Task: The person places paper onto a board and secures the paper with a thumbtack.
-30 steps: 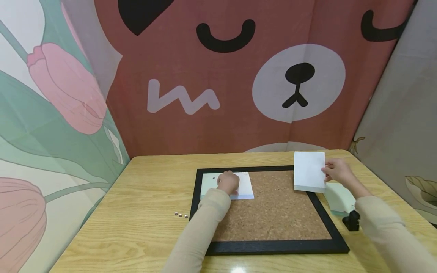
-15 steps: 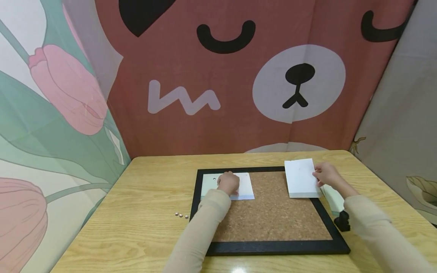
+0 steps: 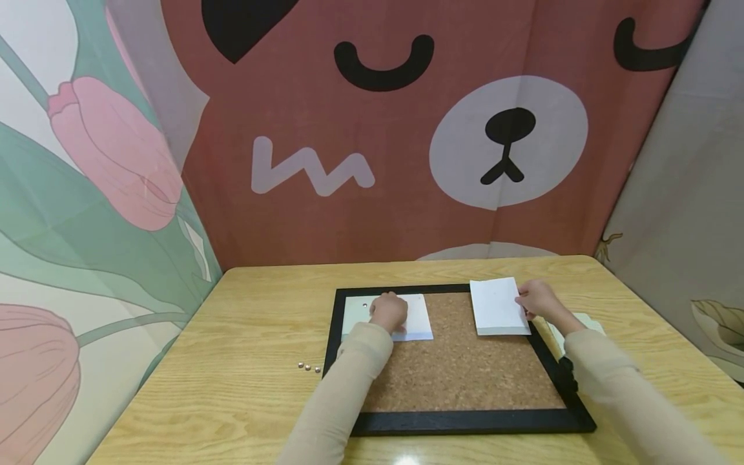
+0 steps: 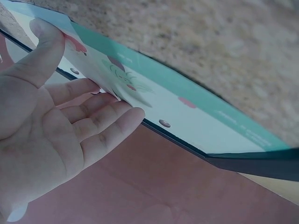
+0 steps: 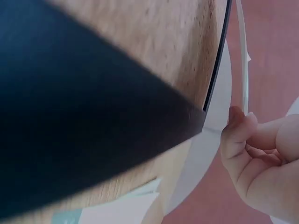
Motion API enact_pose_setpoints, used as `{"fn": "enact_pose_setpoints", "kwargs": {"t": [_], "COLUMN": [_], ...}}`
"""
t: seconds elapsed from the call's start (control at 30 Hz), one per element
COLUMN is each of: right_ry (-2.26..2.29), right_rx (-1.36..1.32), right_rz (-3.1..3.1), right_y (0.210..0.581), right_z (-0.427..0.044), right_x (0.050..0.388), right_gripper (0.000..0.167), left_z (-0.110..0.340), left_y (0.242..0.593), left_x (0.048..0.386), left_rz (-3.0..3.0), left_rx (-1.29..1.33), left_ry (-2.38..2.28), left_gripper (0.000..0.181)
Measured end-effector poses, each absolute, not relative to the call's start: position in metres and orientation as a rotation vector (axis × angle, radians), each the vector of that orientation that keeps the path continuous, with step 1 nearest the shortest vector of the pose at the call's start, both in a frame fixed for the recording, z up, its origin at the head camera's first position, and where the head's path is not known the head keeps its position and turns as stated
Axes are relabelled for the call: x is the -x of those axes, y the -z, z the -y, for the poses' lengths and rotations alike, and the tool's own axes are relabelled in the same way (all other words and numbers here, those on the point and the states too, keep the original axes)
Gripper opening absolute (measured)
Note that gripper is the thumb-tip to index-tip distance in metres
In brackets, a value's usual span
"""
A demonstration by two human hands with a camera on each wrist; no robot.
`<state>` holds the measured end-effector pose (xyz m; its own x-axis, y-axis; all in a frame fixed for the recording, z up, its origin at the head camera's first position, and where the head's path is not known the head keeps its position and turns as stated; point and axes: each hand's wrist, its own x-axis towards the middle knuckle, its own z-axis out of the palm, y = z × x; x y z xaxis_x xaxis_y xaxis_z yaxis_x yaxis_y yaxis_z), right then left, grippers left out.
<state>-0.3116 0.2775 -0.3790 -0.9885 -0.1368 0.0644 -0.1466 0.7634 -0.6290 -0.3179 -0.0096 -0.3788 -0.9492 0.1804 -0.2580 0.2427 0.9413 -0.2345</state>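
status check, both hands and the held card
Left hand on cards, far left of corkboard; right hand pinching white card over far right; nothing visibly blocking.

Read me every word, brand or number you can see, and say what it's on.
No text can be read.
Green-edged card by the left hand: pale writing, too small and blurred.
Backdrop: the pale zigzag looks like decoration, not a letter.

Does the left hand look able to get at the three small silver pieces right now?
Probably yes: the silver pieces lie uncovered on the table, beside the board. The left hand is at a white card, so it would likely have to draw back first.
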Motion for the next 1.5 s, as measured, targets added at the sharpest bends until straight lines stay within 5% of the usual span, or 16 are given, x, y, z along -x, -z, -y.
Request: {"fn": "enact_pose_setpoints", "kwargs": {"t": [1.5], "right_ry": [-1.216], "right_rx": [-0.148], "right_rz": [3.095], "right_y": [0.392], "right_z": [-0.212], "right_x": [0.333], "right_gripper": [0.013], "left_z": [0.01], "left_y": [0.378], "left_x": [0.319], "left_rz": [-2.849], "left_rx": [-0.301], "left_ry": [0.355], "left_gripper": [0.046]}}
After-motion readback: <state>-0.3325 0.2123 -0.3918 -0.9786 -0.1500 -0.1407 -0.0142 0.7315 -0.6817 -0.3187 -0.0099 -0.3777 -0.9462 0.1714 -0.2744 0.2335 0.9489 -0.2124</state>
